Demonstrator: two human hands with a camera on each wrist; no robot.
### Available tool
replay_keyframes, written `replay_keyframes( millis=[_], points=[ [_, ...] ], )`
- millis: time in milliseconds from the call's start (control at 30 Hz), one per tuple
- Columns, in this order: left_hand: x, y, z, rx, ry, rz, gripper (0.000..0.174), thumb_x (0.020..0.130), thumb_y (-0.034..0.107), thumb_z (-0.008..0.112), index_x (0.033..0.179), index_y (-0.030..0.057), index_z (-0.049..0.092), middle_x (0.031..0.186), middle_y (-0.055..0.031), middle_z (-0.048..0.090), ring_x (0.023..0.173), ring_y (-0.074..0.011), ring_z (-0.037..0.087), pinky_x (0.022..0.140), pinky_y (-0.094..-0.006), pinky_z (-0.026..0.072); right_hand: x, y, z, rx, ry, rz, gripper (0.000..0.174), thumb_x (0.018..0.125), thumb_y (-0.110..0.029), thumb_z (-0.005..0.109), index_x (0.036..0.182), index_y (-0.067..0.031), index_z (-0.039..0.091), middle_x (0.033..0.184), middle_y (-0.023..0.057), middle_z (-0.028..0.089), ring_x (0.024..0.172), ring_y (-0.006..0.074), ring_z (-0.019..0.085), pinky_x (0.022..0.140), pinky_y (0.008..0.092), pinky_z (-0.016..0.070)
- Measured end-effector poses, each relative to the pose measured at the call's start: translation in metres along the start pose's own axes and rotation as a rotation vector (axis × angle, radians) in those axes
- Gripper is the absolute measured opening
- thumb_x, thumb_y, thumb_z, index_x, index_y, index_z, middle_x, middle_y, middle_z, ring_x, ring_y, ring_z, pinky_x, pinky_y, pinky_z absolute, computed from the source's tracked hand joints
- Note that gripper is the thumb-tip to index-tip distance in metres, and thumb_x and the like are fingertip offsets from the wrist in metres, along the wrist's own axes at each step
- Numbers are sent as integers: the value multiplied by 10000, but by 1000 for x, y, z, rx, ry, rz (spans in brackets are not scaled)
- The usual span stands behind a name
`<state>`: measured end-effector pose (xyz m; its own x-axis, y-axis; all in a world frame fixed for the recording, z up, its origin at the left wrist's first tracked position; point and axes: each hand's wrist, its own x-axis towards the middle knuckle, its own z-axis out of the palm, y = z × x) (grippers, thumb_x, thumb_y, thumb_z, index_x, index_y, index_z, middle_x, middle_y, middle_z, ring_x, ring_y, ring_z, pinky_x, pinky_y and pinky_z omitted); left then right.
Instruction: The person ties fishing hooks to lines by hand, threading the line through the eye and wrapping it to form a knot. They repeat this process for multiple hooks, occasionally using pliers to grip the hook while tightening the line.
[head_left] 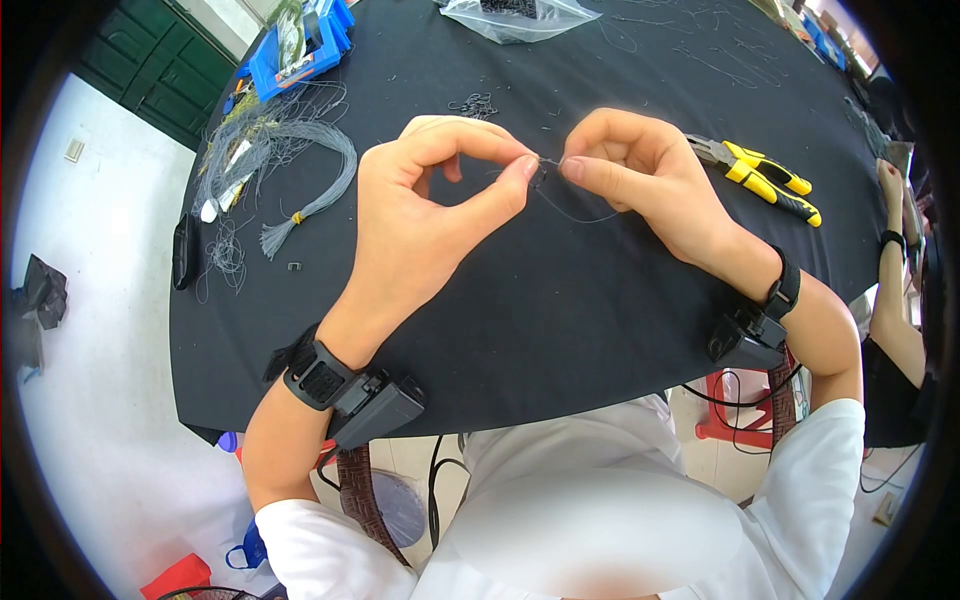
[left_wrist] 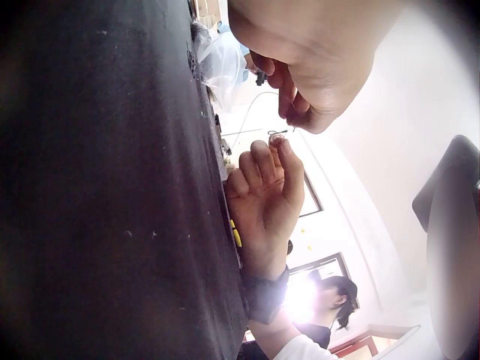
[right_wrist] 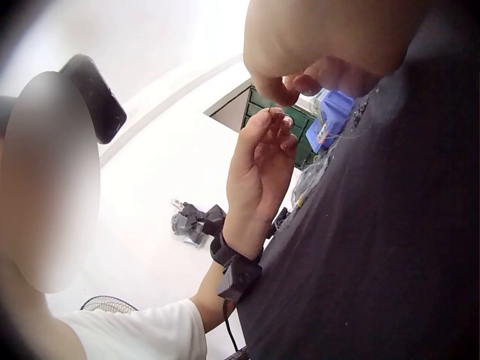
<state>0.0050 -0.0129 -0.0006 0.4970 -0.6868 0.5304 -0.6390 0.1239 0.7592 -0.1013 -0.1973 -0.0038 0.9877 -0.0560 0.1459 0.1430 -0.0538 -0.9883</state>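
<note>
Both hands are raised over the black cloth, fingertips close together. The left hand (head_left: 425, 195) pinches a thin line between thumb and forefinger. Facing it, the right hand (head_left: 655, 180) pinches a small thin metal piece (head_left: 548, 161) that spans the short gap between the hands; its exact shape is too small to tell. From there a fine clear line (head_left: 575, 217) loops down below the fingertips. The left wrist view shows a small wire-like loop (left_wrist: 278, 133) at the right hand's (left_wrist: 266, 187) fingertips. In the right wrist view the left hand's (right_wrist: 259, 176) thumb and forefinger meet.
Yellow-black pliers (head_left: 765, 178) lie right of the right hand. A tied bundle of clear line (head_left: 325, 190) and a blue box (head_left: 300, 60) are at left. Small dark metal pieces (head_left: 474, 106) lie behind the hands, a plastic bag (head_left: 518, 22) farther back. Another person's arm (head_left: 890, 260) is at right.
</note>
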Motion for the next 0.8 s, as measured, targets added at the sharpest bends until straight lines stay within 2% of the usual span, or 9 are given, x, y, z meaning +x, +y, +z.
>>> replay_keyframes(
  millis=[200, 667, 800],
  points=[
    [1, 0, 1, 5, 22, -3, 109, 786, 30, 664, 891, 26, 692, 971, -52, 670, 819, -54, 538, 671, -199, 352, 0, 2, -3, 2, 9, -20, 163, 857, -174, 632, 932, -31, 608, 727, -66, 555, 672, -7, 461, 581, 167, 339],
    [0, 0, 0, 7, -4, -28, 112, 796, 14, 653, 905, 10, 679, 922, -42, 662, 792, -54, 543, 680, -187, 364, 2, 4, 2, -33, 44, -26, 162, 855, -167, 636, 934, -27, 617, 679, -84, 496, 628, -13, 424, 551, 172, 317],
    [0, 0, 0, -22, -24, -56, 103, 796, 14, 647, 897, 2, 665, 915, -35, 651, 788, -53, 526, 685, -188, 368, 2, 3, 1, -32, 18, -4, 180, 853, -174, 636, 949, -22, 619, 714, -62, 547, 632, -8, 447, 549, 171, 329]
  ],
)
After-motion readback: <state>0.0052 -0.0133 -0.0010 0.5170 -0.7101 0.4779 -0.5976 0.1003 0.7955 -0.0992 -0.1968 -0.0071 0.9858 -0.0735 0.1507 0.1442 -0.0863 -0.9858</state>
